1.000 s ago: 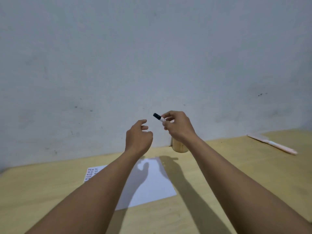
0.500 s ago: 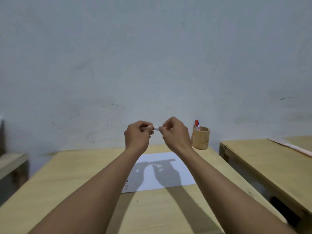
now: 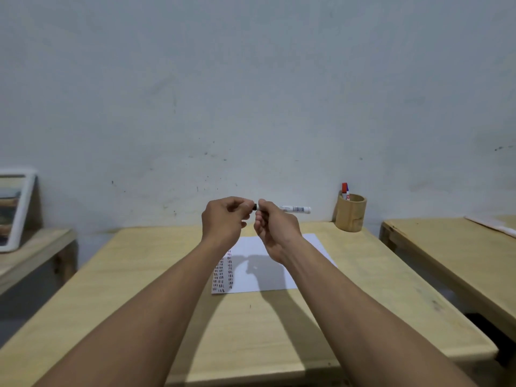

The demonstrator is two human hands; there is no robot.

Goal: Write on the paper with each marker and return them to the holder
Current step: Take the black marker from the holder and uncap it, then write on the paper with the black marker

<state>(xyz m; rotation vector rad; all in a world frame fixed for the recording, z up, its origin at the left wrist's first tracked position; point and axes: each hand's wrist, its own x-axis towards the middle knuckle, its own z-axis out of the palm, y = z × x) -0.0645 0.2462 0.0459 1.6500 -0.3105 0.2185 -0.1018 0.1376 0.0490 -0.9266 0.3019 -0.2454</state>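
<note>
A white marker (image 3: 293,209) with a black cap end lies level in the air above the table, its barrel pointing right. My right hand (image 3: 275,229) grips the barrel near the cap. My left hand (image 3: 224,220) pinches the black cap (image 3: 254,207) at the marker's left end. Below the hands lies a white sheet of paper (image 3: 310,248) with columns of short red and dark marks at its left edge. A round wooden holder (image 3: 350,213) stands at the table's back right corner with a red marker (image 3: 345,190) sticking out.
The light wooden table (image 3: 139,275) stands against a grey-white wall. A second table (image 3: 452,247) is to the right across a gap, with a white strip on it. A low bench at left carries a white-framed picture (image 3: 16,210).
My left hand came over and closed on the marker's cap. The view dropped and swung, showing more of the table, the holder and the side furniture. The marker's barrel now sticks out to the right.
</note>
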